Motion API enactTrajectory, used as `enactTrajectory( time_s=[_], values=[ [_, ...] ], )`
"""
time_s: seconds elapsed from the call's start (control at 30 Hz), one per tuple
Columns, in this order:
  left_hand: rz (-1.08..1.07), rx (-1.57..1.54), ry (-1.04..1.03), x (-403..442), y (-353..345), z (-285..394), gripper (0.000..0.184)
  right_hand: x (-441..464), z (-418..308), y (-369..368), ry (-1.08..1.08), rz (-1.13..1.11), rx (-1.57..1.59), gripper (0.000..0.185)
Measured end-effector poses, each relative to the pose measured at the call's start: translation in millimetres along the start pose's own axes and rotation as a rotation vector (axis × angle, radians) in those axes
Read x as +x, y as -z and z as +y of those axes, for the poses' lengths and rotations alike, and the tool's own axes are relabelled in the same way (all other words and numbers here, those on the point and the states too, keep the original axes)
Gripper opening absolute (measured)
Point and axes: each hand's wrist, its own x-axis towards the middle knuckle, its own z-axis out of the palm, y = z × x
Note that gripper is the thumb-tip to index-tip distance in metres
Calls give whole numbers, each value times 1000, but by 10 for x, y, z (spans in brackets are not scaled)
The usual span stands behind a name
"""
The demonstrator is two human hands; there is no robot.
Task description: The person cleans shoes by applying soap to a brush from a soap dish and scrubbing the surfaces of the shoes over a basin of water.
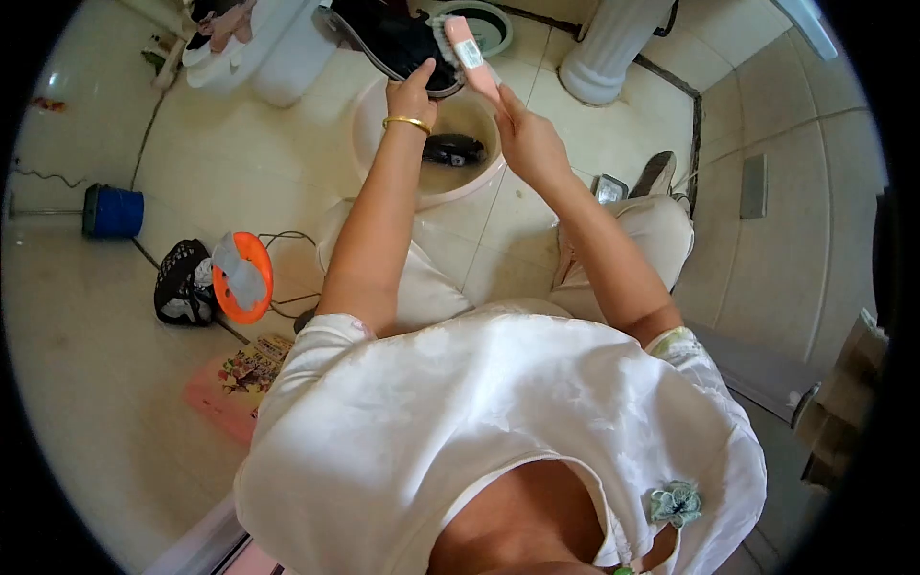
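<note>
My left hand [412, 99] is closed around the heel end of a black shoe [391, 38] with a pale sole edge, raised above a round basin [364, 134]. In my right hand [527, 139] is the handle of a pink scrub brush [466, 56] with a white label. Its pale bristles face the shoe and appear to touch its opening. A second dark shoe [453, 149] lies in the murky water inside the basin.
Behind the basin sit a green-rimmed bowl [491, 29] and a white pedestal [599, 57]. A small metal dish [609, 189] lies by my right foot. To the left are a blue container [113, 211], a black basket [185, 285], an orange item [243, 278] and a pink bag [225, 388].
</note>
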Motion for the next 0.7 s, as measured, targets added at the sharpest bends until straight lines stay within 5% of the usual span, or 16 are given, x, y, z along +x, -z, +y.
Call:
enactTrajectory(
  time_s=[0.7],
  values=[
    [-96,17,67,-66,13,58,44,84,69,-76,4,45,1,43]
  ],
)
